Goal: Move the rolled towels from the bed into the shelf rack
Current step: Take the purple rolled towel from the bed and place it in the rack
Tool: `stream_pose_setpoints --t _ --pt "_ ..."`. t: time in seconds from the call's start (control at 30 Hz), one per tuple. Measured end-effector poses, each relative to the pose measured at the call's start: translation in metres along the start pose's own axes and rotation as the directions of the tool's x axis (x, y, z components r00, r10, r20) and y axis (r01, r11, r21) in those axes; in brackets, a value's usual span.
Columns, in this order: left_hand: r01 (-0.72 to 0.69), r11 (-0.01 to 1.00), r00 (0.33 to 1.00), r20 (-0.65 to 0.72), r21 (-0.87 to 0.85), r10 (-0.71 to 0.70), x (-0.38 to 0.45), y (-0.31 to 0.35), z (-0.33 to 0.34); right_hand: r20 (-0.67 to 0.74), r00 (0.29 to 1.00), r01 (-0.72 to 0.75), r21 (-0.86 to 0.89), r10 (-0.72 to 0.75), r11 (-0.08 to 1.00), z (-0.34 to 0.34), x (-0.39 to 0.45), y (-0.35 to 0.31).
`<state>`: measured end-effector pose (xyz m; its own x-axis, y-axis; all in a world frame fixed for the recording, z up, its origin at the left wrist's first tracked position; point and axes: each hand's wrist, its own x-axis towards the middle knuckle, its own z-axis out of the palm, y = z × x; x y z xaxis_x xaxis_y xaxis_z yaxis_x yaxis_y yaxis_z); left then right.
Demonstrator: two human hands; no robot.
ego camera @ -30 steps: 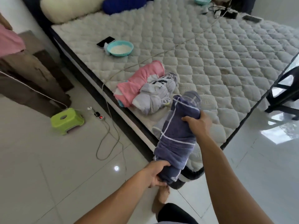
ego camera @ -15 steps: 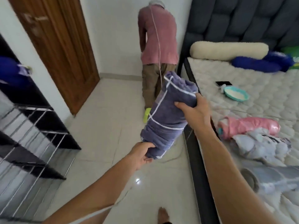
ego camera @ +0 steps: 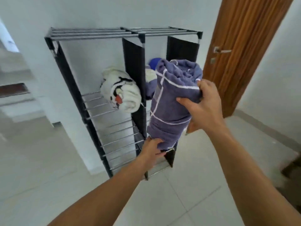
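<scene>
Bright, even daylight, soft shadows; motion blur and wide-angle bending at edges.

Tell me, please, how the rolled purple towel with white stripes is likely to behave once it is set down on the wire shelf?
The rolled purple towel with white stripes looks soft: it dents under the right hand, so it should squash rather than slip. The left hand props its lower end, suggesting a floppy roll. On the black rack's wire shelf it may roll or loosen.
</scene>
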<state>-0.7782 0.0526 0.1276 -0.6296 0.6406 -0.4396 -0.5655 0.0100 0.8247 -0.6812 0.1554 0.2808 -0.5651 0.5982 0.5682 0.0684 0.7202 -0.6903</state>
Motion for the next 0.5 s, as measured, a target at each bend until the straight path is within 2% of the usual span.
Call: stream_pose_setpoints --t 0.13,0.3,0.4,0.5 --pt "-0.202 0.974 0.957 -0.231 -0.099 0.175 0.027 0.041 -0.039 0.127 0.981 0.122 0.171 -0.144 0.978 0.066 0.062 -0.015" --pt "-0.338 0.928 0.844 -0.488 -0.158 0.224 0.029 0.060 -0.101 0.273 0.916 0.195 0.336 -0.294 0.921 0.147 0.091 -0.046" --pt "-0.397 0.911 0.788 -0.551 -0.113 0.275 0.031 0.073 -0.132 0.344 0.874 0.202 0.385 -0.344 0.900 0.188 0.103 -0.060" --pt "-0.417 0.907 0.763 -0.562 -0.053 0.319 0.031 0.086 -0.152 0.356 0.885 0.143 0.405 -0.300 0.903 0.219 0.115 -0.074"
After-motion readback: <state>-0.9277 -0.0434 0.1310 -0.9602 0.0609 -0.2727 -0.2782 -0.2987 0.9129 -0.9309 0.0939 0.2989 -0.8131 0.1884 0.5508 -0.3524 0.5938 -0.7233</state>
